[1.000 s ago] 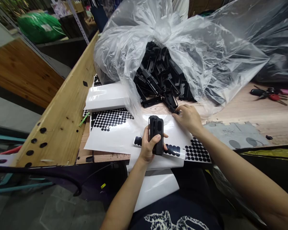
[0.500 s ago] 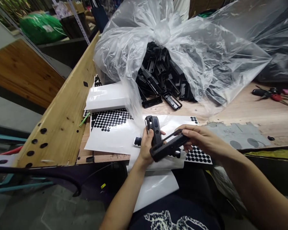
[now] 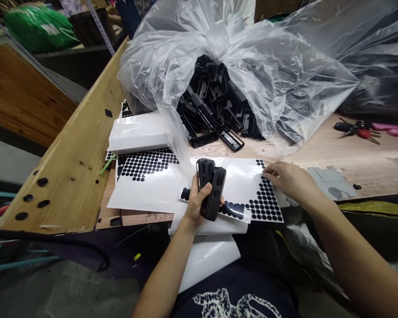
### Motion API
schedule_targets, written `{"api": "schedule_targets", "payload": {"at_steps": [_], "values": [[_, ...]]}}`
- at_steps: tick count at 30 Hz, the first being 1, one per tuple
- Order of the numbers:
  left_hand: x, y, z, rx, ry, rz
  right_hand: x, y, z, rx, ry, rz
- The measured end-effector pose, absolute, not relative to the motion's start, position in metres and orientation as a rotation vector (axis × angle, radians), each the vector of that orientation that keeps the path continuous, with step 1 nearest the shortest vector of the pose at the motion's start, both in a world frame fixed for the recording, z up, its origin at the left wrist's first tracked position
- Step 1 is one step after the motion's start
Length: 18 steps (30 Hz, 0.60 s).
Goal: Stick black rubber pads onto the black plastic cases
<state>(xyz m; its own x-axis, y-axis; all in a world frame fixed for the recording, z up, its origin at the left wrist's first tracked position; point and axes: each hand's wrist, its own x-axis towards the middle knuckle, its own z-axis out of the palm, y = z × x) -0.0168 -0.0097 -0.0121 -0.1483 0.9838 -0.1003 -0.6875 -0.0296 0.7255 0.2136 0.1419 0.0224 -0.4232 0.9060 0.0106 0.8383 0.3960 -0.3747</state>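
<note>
Two black textured cases (image 3: 215, 194) lie side by side in my left hand (image 3: 196, 201), whose thumb presses on the nearer one. My right hand (image 3: 283, 179) has its fingertips pinched together at the right part of a white sheet (image 3: 240, 176) dotted with round black stickers (image 3: 265, 201). Whether a sticker is between those fingertips is too small to tell. Under my left hand a narrow strip with larger black ovals (image 3: 234, 209) lies near the table edge. Behind, several black cases (image 3: 215, 101) are heaped in the mouth of a clear plastic bag (image 3: 162, 66).
White curled sheets (image 3: 137, 132) lie at the left beside a raised wooden board (image 3: 76, 145). Keys (image 3: 356, 128) and a pink object (image 3: 393, 128) rest at the right. Grey tape (image 3: 331, 181) covers part of the table's front edge. White backing paper (image 3: 208, 258) hangs over my lap.
My right hand has let go of one black case and moved right to the dotted sheet. My left hand now holds both cases together. The view has shifted slightly.
</note>
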Motion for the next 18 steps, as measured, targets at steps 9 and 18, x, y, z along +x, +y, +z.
{"api": "schedule_targets", "payload": {"at_steps": [9,18], "values": [[-0.014,-0.008,-0.011,0.514,0.819,1.585,0.232,0.170,0.015,-1.522,-2.542,0.791],[-0.010,-0.008,-0.007,0.458,0.913,1.591,0.167,0.100,0.062,-1.235,-1.787,1.828]]}}
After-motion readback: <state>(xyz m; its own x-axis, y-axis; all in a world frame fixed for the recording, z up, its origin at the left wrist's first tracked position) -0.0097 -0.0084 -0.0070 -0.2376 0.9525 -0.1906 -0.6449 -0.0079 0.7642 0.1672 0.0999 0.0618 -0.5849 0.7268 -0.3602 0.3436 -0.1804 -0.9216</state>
